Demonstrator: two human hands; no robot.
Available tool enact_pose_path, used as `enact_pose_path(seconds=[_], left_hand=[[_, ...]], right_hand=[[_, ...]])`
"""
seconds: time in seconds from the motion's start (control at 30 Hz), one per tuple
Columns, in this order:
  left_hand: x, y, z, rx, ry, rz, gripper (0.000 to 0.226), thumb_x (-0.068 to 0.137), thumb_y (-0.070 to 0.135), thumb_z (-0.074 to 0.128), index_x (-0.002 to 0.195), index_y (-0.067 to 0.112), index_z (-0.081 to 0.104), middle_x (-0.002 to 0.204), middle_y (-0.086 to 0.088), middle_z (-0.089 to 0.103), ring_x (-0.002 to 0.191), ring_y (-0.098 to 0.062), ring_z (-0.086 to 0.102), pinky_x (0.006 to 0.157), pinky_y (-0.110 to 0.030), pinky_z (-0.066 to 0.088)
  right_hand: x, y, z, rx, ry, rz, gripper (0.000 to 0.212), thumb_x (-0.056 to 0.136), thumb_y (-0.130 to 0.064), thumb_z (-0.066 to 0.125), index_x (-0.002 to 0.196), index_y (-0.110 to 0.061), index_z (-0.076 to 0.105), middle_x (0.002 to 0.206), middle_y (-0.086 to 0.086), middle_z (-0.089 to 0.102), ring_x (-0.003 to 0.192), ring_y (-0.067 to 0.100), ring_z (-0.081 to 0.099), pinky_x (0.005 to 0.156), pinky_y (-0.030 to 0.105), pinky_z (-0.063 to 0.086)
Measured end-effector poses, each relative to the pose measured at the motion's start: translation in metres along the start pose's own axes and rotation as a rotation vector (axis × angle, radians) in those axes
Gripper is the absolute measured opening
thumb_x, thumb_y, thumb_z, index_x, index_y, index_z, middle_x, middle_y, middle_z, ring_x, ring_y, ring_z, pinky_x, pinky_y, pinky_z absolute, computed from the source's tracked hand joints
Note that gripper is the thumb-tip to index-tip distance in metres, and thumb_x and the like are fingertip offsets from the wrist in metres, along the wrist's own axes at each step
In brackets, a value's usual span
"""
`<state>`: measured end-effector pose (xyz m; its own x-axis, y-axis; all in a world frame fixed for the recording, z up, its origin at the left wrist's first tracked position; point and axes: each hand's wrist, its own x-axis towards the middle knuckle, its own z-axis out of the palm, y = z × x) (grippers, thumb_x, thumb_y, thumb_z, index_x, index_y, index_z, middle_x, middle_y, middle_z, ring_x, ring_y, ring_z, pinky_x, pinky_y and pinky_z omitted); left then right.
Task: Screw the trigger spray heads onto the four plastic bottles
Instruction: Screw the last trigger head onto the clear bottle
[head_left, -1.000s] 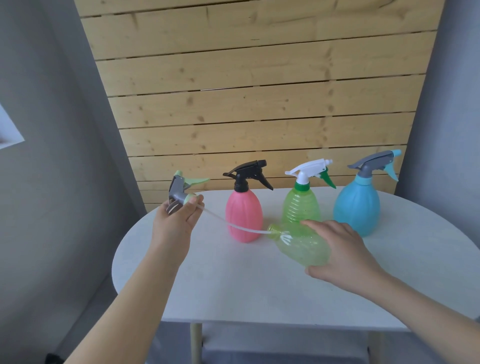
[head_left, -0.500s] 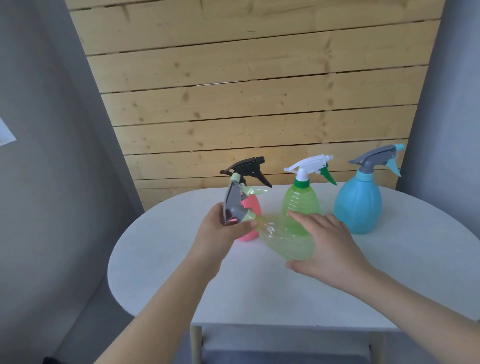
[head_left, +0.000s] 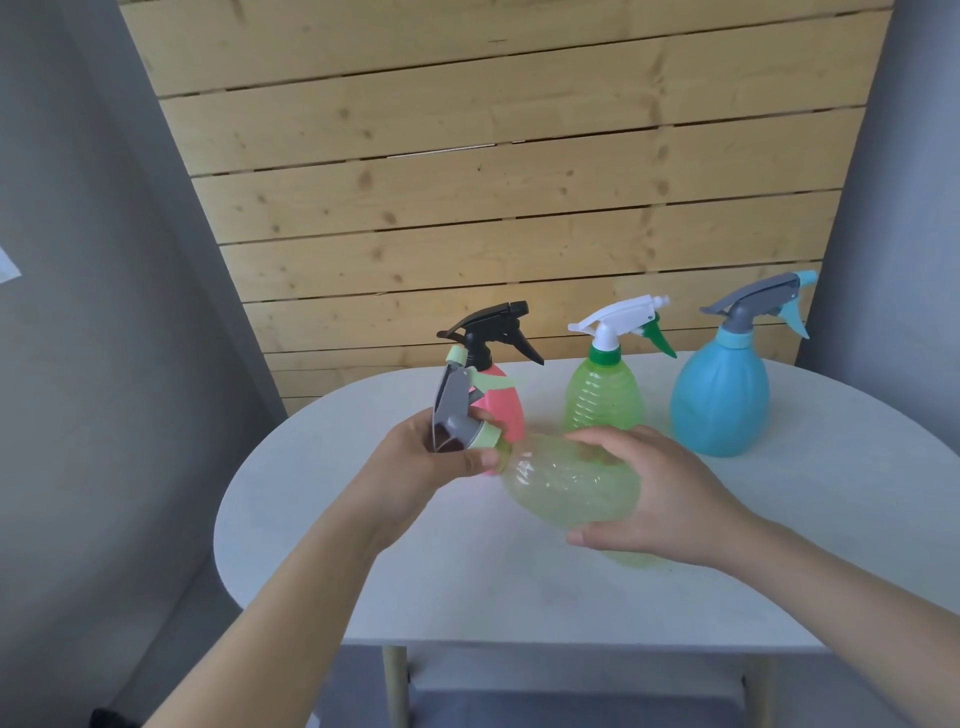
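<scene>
I am watching through a single head-worn wide-angle camera, looking forward and down from above the near edge of the white desk (head_left: 519, 587). It is facing a wooden plank wall (head_left: 493, 156) beyond the desk's far edge, with grey walls bending inward at both sides from the lens. The view is sitting close: both forearms are entering from the bottom corners, and the left hand (head_left: 415, 467) and right hand (head_left: 670, 499) are filling the middle. There is no second view overlapping it.

I'm in a plain home-like room: a small white oval counter (head_left: 519, 597) on wooden legs, pine plank panelling (head_left: 493, 182) behind, grey walls (head_left: 78, 312) either side.
</scene>
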<state>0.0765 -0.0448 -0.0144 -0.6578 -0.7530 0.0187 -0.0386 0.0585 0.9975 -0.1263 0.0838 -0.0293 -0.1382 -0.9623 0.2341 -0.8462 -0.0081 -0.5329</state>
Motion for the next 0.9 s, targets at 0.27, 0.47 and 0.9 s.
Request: enact_pose_path(seconds=[0.27, 0.47, 0.9], left_hand=[[0.001, -0.001, 0.003, -0.100, -0.071, -0.024, 0.028, 0.064, 0.005, 0.073, 0.087, 0.021, 0.072, 0.097, -0.002, 0.074, 0.093, -0.016, 0.069, 0.078, -0.021, 0.053], [-0.001, -0.002, 0.000, 0.085, -0.161, -0.045, 0.041, 0.065, 0.011, 0.075, 0.103, 0.015, 0.063, 0.103, -0.008, 0.068, 0.101, -0.023, 0.064, 0.090, -0.032, 0.051], [-0.002, -0.003, 0.007, 0.019, -0.222, -0.081, 0.024, 0.070, 0.026, 0.077, 0.093, 0.022, 0.071, 0.092, 0.005, 0.070, 0.084, -0.015, 0.067, 0.078, -0.026, 0.052]], right_hand=[[0.003, 0.007, -0.011, 0.439, -0.234, 0.124, 0.054, 0.046, -0.051, 0.080, 0.094, -0.063, 0.058, 0.101, -0.027, 0.068, 0.093, -0.005, 0.061, 0.077, 0.009, 0.049], [0.006, 0.013, -0.017, 0.644, -0.449, 0.181, 0.058, 0.049, -0.042, 0.079, 0.106, -0.037, 0.068, 0.102, -0.005, 0.074, 0.094, 0.008, 0.069, 0.077, 0.017, 0.050], [0.007, 0.016, -0.020, 0.775, -0.572, 0.294, 0.055, 0.060, -0.035, 0.078, 0.113, -0.025, 0.068, 0.109, 0.009, 0.069, 0.092, 0.027, 0.057, 0.093, 0.040, 0.042]])
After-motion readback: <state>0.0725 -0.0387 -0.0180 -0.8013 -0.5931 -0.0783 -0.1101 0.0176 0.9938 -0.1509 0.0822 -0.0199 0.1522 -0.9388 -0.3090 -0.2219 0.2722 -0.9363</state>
